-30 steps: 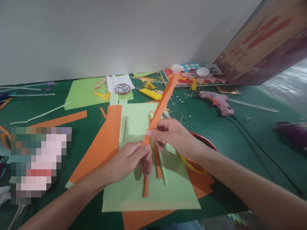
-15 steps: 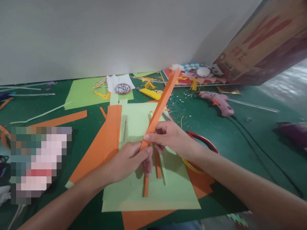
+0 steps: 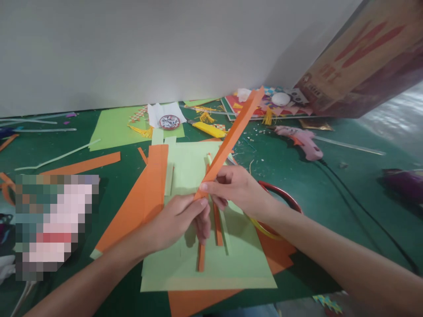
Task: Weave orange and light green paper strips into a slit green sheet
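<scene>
An orange paper strip (image 3: 233,134) rises slantwise from my two hands, its far end up and to the right. My left hand (image 3: 188,214) pinches its lower end between thumb and fingers. Just above that, my right hand (image 3: 228,187) grips the strip with the thumb pressed on its face. Below the hands lies a pale green sheet (image 3: 208,273), with a narrow orange strip (image 3: 201,257) and another narrow orange strip (image 3: 218,229) on it. Scissors with a red and yellow handle (image 3: 284,194) lie partly hidden behind my right forearm.
A pink glue gun (image 3: 302,141) with a black cord lies at right. Orange paper (image 3: 135,207) sits left of the green sheet. Farther back are a yellow cutter (image 3: 209,129) and a round patterned piece (image 3: 169,122). A brown paper bag (image 3: 360,66) stands at back right.
The orange strip's upper end has swung to the right and leans lower. Both hands keep their grip in nearly the same place.
</scene>
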The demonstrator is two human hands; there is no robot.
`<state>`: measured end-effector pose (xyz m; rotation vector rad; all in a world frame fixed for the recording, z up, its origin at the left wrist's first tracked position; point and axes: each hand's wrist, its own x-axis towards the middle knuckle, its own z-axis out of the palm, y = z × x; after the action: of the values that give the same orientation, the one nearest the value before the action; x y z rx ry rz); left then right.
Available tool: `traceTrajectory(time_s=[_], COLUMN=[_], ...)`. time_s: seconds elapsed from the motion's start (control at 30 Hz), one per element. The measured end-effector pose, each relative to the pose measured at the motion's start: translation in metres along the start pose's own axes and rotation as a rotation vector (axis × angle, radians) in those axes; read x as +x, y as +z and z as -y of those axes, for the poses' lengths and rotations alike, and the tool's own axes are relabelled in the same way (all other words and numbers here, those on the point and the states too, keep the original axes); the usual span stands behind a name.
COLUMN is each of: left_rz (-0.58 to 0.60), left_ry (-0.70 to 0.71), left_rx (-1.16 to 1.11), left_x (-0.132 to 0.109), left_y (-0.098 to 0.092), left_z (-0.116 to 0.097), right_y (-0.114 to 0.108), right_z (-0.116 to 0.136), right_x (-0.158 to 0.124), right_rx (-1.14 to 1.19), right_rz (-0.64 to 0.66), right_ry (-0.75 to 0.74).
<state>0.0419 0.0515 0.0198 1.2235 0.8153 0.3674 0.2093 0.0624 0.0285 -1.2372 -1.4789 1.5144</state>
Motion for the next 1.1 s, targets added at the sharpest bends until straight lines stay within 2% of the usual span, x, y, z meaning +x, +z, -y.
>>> traceTrajectory(time_s=[0.13, 0.37, 0.57, 0.87, 1.1], left_rz=[0.013, 0.023, 0.011, -0.068, -0.069], left_ry=[-0.003, 0.025, 0.043, 0.069, 0.055], left_rx=[-0.003, -0.013, 0.053, 0.094, 0.091], left_x=[-0.0005, 0.0001, 0.0008, 0.0007, 0.0000], left_y=[0.0002, 0.0021, -0.0003, 0.0009, 0.0003], left_z=[-0.0011, 0.0003, 0.0017, 0.0005, 0.0022], right_y=[-0.0003, -0.0005, 0.0016, 0.0022, 0.0047], right_z=[-0.0002, -0.0025, -0.0043, -0.0040, -0.0018], right_x=[-0.0002, 0.0013, 0.0001, -0.0009, -0.0016], right_rx=[-0.006, 0.009, -0.083, -0.127, -0.143], right_rz=[-0.002, 0.079, -0.007, -0.020, -0.059], right_ry=[-0.009, -0.010, -0.021, -0.032, 0.004])
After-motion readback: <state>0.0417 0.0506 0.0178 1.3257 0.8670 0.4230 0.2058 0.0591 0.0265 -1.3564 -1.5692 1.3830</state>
